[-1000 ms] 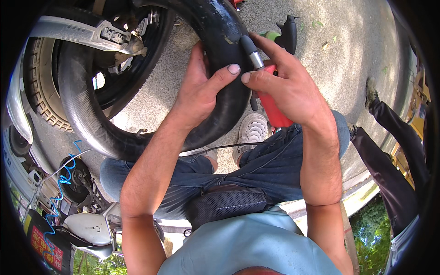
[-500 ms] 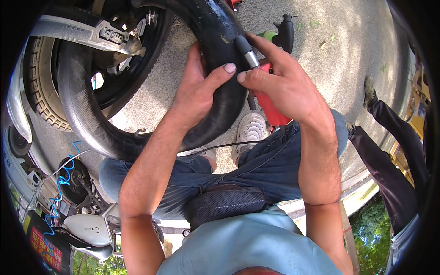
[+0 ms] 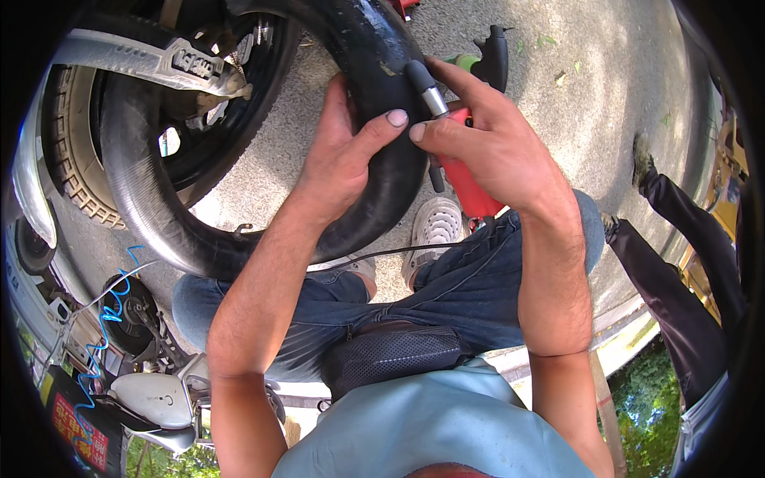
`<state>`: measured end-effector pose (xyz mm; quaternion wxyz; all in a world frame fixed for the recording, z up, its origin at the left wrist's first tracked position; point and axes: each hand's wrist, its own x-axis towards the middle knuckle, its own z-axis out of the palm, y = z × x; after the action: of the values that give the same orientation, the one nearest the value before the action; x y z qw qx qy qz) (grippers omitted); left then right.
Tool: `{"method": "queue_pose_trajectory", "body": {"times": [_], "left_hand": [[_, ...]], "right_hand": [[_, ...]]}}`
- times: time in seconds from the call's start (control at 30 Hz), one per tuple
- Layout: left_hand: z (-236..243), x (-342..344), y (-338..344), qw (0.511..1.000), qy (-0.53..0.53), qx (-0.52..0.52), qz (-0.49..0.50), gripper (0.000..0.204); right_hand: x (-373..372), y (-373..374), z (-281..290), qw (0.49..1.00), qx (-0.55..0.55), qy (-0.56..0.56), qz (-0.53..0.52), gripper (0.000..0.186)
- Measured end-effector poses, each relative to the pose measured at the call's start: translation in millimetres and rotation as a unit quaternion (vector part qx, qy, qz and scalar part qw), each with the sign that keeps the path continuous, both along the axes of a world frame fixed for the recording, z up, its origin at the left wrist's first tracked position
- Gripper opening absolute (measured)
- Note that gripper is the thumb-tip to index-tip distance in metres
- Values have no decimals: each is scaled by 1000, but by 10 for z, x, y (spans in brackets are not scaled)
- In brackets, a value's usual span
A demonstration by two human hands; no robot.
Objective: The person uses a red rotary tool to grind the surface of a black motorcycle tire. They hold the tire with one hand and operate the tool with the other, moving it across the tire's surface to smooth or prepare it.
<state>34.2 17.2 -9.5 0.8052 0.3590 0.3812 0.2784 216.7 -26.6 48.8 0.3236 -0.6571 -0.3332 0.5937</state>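
Left hand (image 3: 339, 163) clasping the inner tube (image 3: 398, 171), I should steady the red tool (image 3: 470, 187) gripped in my right hand (image 3: 502, 143).

You have one left hand (image 3: 343, 159) and one right hand (image 3: 506, 151), one black inner tube (image 3: 402, 179), one red tool (image 3: 476, 191) — plus one blue coiled hose (image 3: 111, 313) at eight o'clock, two dark trouser legs (image 3: 657, 295) at three.

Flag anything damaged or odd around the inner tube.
The black inner tube bulges outside the tire instead of sitting inside it. A pale, scuffed patch breaks its otherwise dark surface, just beside the dark tip of the red handheld tool; whether it's damage or residue, I can't tell. No spill visible.
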Motion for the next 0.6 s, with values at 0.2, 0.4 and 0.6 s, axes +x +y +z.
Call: {"method": "queue_pose_trajectory", "body": {"times": [0.2, 0.4, 0.6], "left_hand": [[27, -2, 10, 1000, -5, -10, 1, 70], [10, 15, -3, 1000, -1, 2, 7, 70], [-5, -1, 1, 1000, -2, 5, 0, 71]], "right_hand": [[40, 50, -7, 1000, -8, 23, 3, 76], [34, 24, 21, 1000, -6, 8, 9, 77], [32, 69, 5, 999, -10, -21, 30, 77]]}}
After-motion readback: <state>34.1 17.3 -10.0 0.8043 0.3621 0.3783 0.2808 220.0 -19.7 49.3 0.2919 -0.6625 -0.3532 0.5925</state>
